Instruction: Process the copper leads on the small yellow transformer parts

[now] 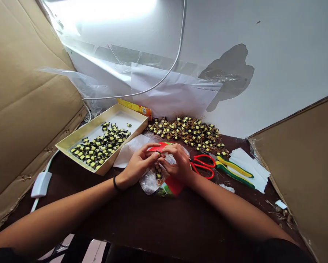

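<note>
My left hand (140, 161) and my right hand (175, 160) meet at the middle of the dark table, fingers pinched together on a small yellow-and-black wound component (159, 155). Under them lies a shiny foil wrapper with red and green print (168, 186), with a few more components (158, 172) on it. A heap of the same components with copper wire leads (189, 132) lies behind my hands. A shallow cream box (78, 136) to the left holds several more components (99, 146).
Red-handled scissors (203, 166) and green-yellow pliers (233, 171) lie right of my hands, beside white paper sheets (251, 164). Cardboard panels stand at left (23, 91) and right (303, 164). A white cable with inline switch (41, 184) runs along the left edge.
</note>
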`<state>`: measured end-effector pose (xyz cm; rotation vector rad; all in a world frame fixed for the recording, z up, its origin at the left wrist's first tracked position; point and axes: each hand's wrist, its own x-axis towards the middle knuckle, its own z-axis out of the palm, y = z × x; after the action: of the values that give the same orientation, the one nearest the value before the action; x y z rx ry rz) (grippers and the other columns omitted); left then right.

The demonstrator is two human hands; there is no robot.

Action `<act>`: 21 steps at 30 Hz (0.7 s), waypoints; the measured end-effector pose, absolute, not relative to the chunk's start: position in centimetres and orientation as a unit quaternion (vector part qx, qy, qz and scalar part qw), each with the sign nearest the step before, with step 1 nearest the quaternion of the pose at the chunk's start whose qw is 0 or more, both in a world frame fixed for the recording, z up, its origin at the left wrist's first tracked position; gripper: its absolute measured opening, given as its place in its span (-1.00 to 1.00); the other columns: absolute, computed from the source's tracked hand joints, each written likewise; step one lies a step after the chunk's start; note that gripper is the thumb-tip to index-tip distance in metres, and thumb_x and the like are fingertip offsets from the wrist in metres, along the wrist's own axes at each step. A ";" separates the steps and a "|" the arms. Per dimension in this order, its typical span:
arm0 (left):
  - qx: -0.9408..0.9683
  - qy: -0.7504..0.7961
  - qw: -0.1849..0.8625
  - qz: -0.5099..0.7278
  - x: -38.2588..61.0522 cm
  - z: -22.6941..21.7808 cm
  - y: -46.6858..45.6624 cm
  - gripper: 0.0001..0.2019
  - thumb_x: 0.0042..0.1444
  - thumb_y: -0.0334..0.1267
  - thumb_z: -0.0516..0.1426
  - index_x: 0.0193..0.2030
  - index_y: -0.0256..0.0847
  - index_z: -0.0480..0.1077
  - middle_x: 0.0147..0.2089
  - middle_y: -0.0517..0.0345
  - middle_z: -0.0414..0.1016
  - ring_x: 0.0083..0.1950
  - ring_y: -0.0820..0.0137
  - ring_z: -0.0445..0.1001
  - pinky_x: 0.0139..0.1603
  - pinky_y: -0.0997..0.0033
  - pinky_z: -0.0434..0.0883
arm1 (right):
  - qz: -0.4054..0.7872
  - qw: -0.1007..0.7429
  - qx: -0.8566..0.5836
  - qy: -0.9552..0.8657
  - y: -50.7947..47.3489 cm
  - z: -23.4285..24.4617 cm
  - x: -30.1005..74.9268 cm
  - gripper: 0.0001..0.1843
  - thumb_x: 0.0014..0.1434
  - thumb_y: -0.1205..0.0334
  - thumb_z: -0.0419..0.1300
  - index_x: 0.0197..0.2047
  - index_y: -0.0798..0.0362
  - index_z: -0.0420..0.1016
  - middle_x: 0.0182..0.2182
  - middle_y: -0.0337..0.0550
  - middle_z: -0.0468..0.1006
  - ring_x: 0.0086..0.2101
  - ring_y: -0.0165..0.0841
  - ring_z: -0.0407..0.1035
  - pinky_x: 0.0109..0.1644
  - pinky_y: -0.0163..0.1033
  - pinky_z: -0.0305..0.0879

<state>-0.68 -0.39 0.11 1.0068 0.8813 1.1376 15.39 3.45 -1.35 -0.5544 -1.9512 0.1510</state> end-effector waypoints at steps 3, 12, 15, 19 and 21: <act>0.431 0.401 0.634 0.501 -0.7 0.2 -0.3 -0.53 0.02 -0.14 0.29 0.04 -0.26 0.33 -0.33 0.13 0.55 -0.36 0.45 0.48 -0.37 0.53 0.34 | 0.082 0.532 -0.243 -0.807 3.5 -1.4 15.4 -0.74 0.16 0.31 0.24 -0.09 -0.04 0.31 -0.29 -0.15 0.52 -0.27 -0.28 0.41 -0.23 -0.16 0.36; 0.426 0.428 0.627 0.492 -0.8 0.2 -0.1 -0.51 -0.01 -0.12 0.30 0.03 -0.28 0.36 -0.41 0.16 0.54 -0.46 0.48 0.43 -0.42 0.52 0.32 | 0.117 0.533 -0.225 -0.807 3.3 -1.3 15.3 -0.74 0.14 0.38 0.25 -0.11 -0.03 0.34 -0.32 -0.18 0.52 -0.29 -0.31 0.37 -0.19 -0.16 0.38; 0.425 0.430 0.623 0.496 -0.7 0.1 -0.1 -0.50 -0.01 -0.12 0.30 0.03 -0.29 0.35 -0.43 0.17 0.53 -0.47 0.49 0.42 -0.43 0.53 0.32 | 0.121 0.531 -0.231 -0.806 3.2 -1.3 15.2 -0.75 0.13 0.38 0.25 -0.13 -0.03 0.35 -0.33 -0.18 0.52 -0.29 -0.31 0.37 -0.21 -0.17 0.38; 0.427 0.437 0.615 0.498 -0.8 -0.2 -0.1 -0.50 -0.02 -0.11 0.31 0.02 -0.28 0.35 -0.42 0.17 0.53 -0.47 0.50 0.41 -0.44 0.55 0.31 | 0.123 0.533 -0.234 -0.804 3.2 -1.4 15.2 -0.76 0.13 0.37 0.25 -0.14 -0.03 0.35 -0.32 -0.16 0.52 -0.28 -0.30 0.37 -0.26 -0.19 0.37; 0.428 0.441 0.613 0.496 -0.8 -0.3 -0.1 -0.49 -0.03 -0.10 0.31 0.03 -0.28 0.35 -0.44 0.19 0.51 -0.49 0.51 0.39 -0.46 0.55 0.29 | 0.124 0.532 -0.238 -0.803 3.2 -1.4 15.2 -0.77 0.14 0.37 0.25 -0.14 -0.03 0.36 -0.32 -0.17 0.52 -0.29 -0.30 0.38 -0.27 -0.20 0.37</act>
<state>-0.81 -0.14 -0.29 0.9862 1.0173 1.1438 15.23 3.21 -1.45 -0.5673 -1.9152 0.2962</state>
